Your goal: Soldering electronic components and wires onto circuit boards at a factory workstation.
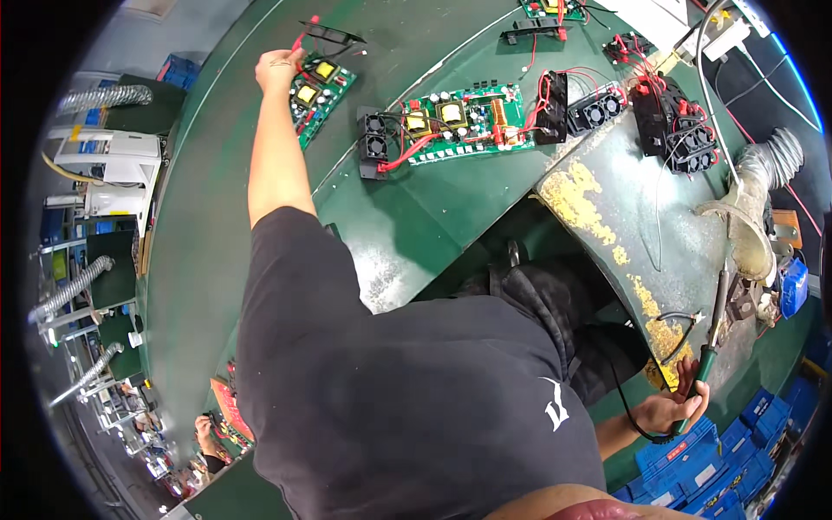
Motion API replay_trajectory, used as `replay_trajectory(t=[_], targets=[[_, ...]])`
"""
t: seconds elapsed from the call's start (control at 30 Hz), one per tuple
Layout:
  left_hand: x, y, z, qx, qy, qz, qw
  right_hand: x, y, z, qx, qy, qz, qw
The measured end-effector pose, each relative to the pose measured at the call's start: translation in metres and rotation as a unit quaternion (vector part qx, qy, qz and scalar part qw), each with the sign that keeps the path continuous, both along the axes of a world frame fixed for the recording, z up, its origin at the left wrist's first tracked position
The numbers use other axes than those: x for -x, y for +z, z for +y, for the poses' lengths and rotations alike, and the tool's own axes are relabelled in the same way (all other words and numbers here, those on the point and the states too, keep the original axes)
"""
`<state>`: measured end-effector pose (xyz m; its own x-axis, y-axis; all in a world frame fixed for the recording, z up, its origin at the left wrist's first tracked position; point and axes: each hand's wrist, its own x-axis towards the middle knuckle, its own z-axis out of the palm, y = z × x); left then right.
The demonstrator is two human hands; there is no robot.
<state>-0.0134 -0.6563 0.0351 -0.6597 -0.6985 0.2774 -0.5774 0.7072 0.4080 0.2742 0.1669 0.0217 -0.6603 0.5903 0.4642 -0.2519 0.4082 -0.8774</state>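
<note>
Stretched far out to the upper left, my left hand is closed around red wires. The wires run beside a black panel at the edge of a green circuit board with yellow transformers. My fingertips are partly hidden there. Low on the right, my right hand grips a soldering iron by its green handle. Its metal shaft points up toward the flared mouth of a fume hose, and a black cord hangs from the handle.
A second green circuit board with black fans lies mid-bench. Several black fan units with red wires sit at the upper right. Blue bins are stacked lower right. Another person's hand works at lower left.
</note>
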Motion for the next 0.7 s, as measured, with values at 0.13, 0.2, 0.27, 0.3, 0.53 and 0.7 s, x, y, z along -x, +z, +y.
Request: replay_trajectory(t=[0.13,0.2,0.27,0.3,0.53,0.7], targets=[[0.001,-0.025,-0.006,0.010,0.038,-0.035,0.999,0.000,0.003,-0.009,-0.002,-0.017,-0.008,1.000],[-0.016,-0.030,-0.003,0.000,0.044,-0.049,0.998,0.002,0.002,-0.011,-0.003,-0.018,-0.015,1.000],[-0.046,-0.035,-0.001,0.121,-0.048,0.018,0.991,0.010,0.000,-0.013,0.002,-0.013,-0.021,1.000],[-0.062,-0.033,0.006,0.181,-0.097,0.051,0.977,0.014,-0.001,-0.014,0.018,-0.013,-0.021,1.000],[-0.182,-0.003,0.246,-0.250,-0.043,0.018,0.967,0.050,-0.003,-0.028,0.082,0.016,-0.010,0.996],[-0.190,-0.026,0.298,-0.537,0.007,0.105,0.837,0.080,0.001,-0.032,0.084,0.092,-0.005,0.992]])
